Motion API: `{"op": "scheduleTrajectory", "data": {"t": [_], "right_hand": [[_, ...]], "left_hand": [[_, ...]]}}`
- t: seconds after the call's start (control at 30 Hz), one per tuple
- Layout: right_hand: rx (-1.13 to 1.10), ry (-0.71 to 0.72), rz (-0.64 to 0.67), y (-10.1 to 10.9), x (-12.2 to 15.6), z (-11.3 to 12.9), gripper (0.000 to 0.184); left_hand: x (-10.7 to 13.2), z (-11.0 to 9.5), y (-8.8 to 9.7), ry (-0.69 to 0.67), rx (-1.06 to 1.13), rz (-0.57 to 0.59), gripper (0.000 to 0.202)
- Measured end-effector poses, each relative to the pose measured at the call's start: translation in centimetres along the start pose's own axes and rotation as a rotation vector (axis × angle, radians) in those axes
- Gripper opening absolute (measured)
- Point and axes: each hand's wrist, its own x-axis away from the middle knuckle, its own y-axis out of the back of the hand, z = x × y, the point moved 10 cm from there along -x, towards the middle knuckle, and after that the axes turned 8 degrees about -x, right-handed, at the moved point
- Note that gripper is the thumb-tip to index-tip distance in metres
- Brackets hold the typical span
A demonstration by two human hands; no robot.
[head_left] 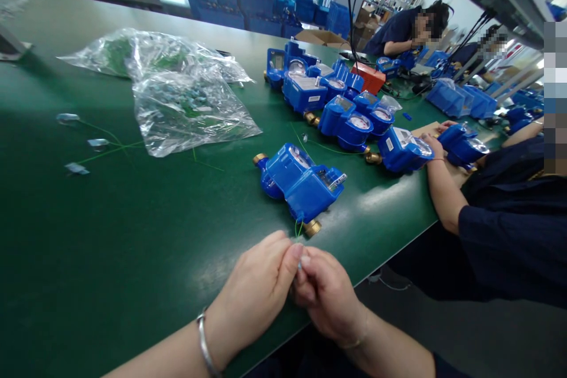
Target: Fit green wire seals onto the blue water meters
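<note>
A blue water meter (305, 186) with brass threaded ends lies on the green table just beyond my hands. From its near side runs a loop of thin green seal wire (298, 228), which goes in between my fingers. My left hand (261, 277), with a silver bangle at the wrist, is closed in a pinch at the wire's near end. Pressed against it, my right hand (330, 292) is closed too. A tiny pale-blue bit shows between my fingertips, probably the seal's body, though mostly hidden.
Clear plastic bags (177, 94) of small seals lie at the back left, with loose wired seals (98, 143) nearby. Several blue meters (349, 121) stand in a group to the right. A co-worker's hand (434, 144) touches one meter there. The table's front edge (398, 254) slants to the right.
</note>
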Motion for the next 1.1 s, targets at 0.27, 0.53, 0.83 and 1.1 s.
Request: {"op": "scheduleTrajectory", "data": {"t": [0.27,0.53,0.83,1.1], "right_hand": [[0.816,0.621,-0.148,-0.3,1.8,4.6,0.014],[0.264,0.288,-0.355,4.3,-0.1,2.6,0.022],[0.558,0.476,-0.252,7.8,-5.9,4.9,0.055],[0.742,0.724,-0.182,7.3,-0.8,7.7,0.039]], "left_hand": [[-0.3,0.9,-0.7,0.095,0.174,0.101,0.039],[-0.6,0.6,0.2,0.052,-0.027,-0.002,0.037],[-1.4,-1.7,-2.1,-0.019,-0.085,0.113,0.039],[-2.3,-0.4,-2.6,0.258,0.390,0.046,0.046]]}}
